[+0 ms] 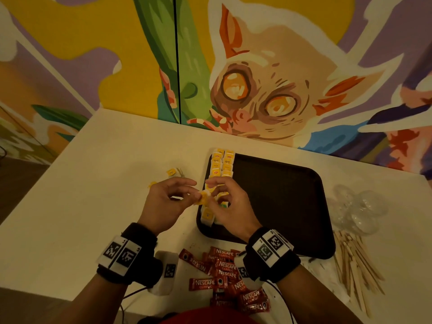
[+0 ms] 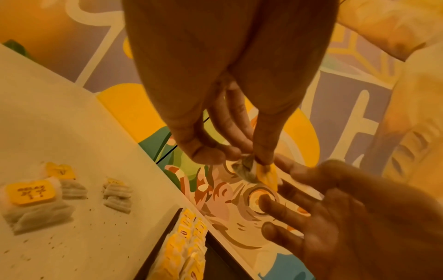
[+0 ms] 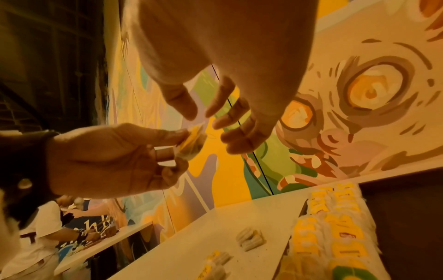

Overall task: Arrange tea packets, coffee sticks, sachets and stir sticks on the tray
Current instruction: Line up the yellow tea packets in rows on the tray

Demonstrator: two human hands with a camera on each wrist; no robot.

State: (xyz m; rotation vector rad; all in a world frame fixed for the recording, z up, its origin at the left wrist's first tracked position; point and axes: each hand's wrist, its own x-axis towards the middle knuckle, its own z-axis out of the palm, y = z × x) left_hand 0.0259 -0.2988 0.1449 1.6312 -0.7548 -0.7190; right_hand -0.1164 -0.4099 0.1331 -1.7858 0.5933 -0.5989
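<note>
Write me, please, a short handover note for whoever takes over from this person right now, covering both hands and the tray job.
Left hand: pinches one tea packet in the air, beside the tray's left edge.
Right hand: open, fingers reaching for that packet, not gripping it.
Done: two rows of tea packets line the left side of the tray.
Left: loose tea packets on the table; coffee sticks heaped at the near edge; stir sticks right of the tray. Sachets not clearly seen.

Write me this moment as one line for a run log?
left hand: pinches tea packet | right hand: open beside it | tray: two tea rows along left edge | coffee sticks, stir sticks: on table
</note>
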